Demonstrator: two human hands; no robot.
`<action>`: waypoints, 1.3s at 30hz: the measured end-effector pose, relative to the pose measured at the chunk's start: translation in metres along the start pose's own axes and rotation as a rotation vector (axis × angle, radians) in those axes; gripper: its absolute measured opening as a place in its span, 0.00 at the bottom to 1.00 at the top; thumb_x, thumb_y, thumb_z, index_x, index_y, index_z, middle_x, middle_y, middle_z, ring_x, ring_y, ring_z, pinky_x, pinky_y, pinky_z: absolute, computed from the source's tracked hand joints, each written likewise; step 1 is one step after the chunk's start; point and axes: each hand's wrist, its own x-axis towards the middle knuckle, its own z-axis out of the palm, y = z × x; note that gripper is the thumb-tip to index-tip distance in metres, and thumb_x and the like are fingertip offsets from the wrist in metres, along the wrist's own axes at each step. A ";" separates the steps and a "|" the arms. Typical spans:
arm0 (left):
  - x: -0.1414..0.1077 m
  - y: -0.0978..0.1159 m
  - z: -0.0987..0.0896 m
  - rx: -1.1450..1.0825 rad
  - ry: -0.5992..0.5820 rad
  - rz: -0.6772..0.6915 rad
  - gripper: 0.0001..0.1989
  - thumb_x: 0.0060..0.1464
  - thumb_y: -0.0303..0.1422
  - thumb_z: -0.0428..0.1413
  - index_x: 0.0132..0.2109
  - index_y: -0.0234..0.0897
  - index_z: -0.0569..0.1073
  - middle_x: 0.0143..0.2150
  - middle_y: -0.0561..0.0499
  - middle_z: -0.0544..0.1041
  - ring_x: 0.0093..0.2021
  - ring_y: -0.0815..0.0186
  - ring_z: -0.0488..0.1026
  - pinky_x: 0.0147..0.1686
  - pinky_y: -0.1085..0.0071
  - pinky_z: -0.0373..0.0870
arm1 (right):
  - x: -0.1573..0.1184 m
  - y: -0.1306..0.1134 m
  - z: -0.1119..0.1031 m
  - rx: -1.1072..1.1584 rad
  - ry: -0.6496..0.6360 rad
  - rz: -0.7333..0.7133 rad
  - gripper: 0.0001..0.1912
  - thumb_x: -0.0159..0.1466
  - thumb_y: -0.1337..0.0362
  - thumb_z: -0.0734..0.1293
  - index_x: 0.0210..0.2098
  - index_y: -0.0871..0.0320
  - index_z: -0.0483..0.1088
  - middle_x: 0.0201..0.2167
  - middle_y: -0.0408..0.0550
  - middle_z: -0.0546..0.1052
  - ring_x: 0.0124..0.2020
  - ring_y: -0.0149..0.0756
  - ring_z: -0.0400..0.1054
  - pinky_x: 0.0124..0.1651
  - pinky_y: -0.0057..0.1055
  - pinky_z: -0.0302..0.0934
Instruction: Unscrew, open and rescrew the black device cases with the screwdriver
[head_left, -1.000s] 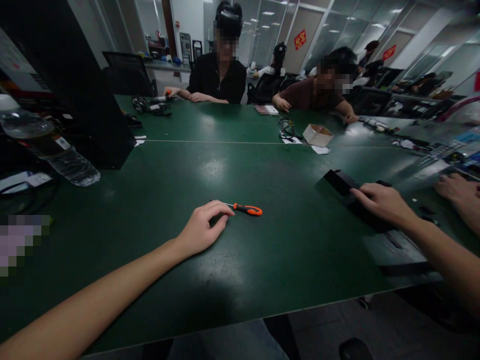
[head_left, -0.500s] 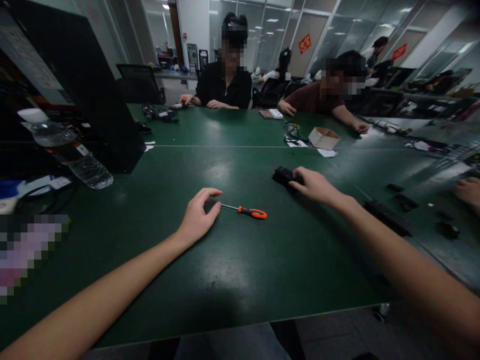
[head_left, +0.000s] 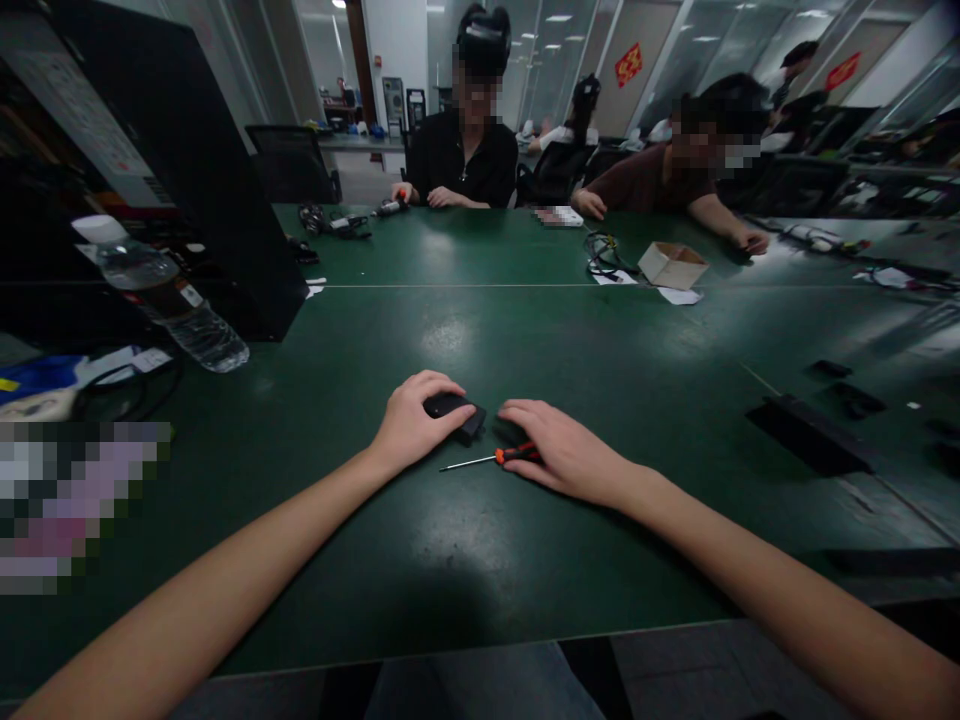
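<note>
My left hand (head_left: 420, 420) is closed round a small black block (head_left: 466, 420) on the green table, its thumb and fingers on either side. Just right of it, my right hand (head_left: 559, 450) rests over the handle of a screwdriver (head_left: 469, 463) with an orange and black grip. The screwdriver lies flat, its thin metal shaft pointing left, below the black block. The right hand's fingers curve over the handle and partly hide it; the index side reaches toward the block without touching it.
A tilted plastic bottle (head_left: 169, 295) and a large black case (head_left: 225, 190) stand at the left. Farther back are a small open box (head_left: 673, 266) and cables (head_left: 604, 258). Long black parts (head_left: 810, 435) lie at the right. Two people sit across the table (head_left: 360, 330).
The black block has come from the right into my left hand. My right hand has let go of it and moved left to the screwdriver, which is now slightly lower. The view shifted slightly.
</note>
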 end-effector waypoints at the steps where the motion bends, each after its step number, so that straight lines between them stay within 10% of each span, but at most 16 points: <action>1: 0.000 0.001 -0.001 0.012 -0.005 0.011 0.10 0.57 0.39 0.65 0.42 0.39 0.80 0.44 0.46 0.81 0.47 0.57 0.78 0.52 0.59 0.72 | -0.011 0.004 -0.006 -0.018 -0.039 0.048 0.19 0.69 0.54 0.67 0.55 0.55 0.69 0.53 0.60 0.75 0.54 0.52 0.71 0.55 0.54 0.69; 5: -0.003 0.002 0.000 0.114 -0.056 0.030 0.12 0.57 0.43 0.66 0.42 0.41 0.81 0.44 0.48 0.83 0.46 0.56 0.78 0.49 0.58 0.72 | -0.041 0.016 -0.043 0.080 -0.152 0.142 0.13 0.71 0.54 0.64 0.46 0.54 0.75 0.42 0.51 0.78 0.43 0.41 0.73 0.46 0.40 0.70; 8: -0.006 0.005 0.002 0.098 -0.076 0.019 0.13 0.57 0.43 0.66 0.43 0.40 0.81 0.45 0.48 0.83 0.46 0.56 0.78 0.49 0.57 0.72 | -0.039 0.015 -0.079 0.120 0.080 0.181 0.13 0.69 0.51 0.66 0.41 0.53 0.74 0.38 0.47 0.78 0.38 0.38 0.73 0.42 0.35 0.69; 11: -0.008 0.010 0.004 -0.012 -0.092 0.042 0.16 0.56 0.41 0.67 0.48 0.40 0.79 0.48 0.46 0.81 0.50 0.55 0.78 0.52 0.57 0.72 | -0.014 0.003 -0.112 0.069 0.364 0.205 0.17 0.68 0.46 0.65 0.36 0.53 0.70 0.31 0.45 0.77 0.31 0.36 0.71 0.35 0.33 0.66; 15: -0.009 0.014 0.003 -0.083 -0.201 0.136 0.23 0.53 0.41 0.69 0.53 0.39 0.77 0.53 0.44 0.78 0.55 0.54 0.75 0.56 0.56 0.70 | 0.040 -0.021 -0.137 -0.089 0.326 0.115 0.20 0.68 0.44 0.65 0.34 0.55 0.69 0.25 0.40 0.74 0.24 0.30 0.67 0.32 0.29 0.60; 21: -0.010 0.019 0.008 -0.029 -0.182 0.019 0.14 0.56 0.37 0.67 0.48 0.39 0.78 0.46 0.47 0.80 0.48 0.56 0.76 0.52 0.58 0.70 | 0.085 -0.045 -0.130 -0.083 0.161 -0.078 0.16 0.70 0.50 0.65 0.36 0.57 0.70 0.25 0.37 0.70 0.26 0.27 0.67 0.37 0.26 0.59; 39: -0.011 0.019 0.009 -0.033 -0.213 -0.006 0.18 0.57 0.39 0.66 0.51 0.38 0.76 0.49 0.47 0.79 0.50 0.57 0.76 0.52 0.62 0.70 | 0.087 -0.038 -0.118 -0.087 0.085 -0.112 0.08 0.69 0.60 0.64 0.37 0.57 0.70 0.28 0.42 0.74 0.27 0.30 0.64 0.34 0.29 0.52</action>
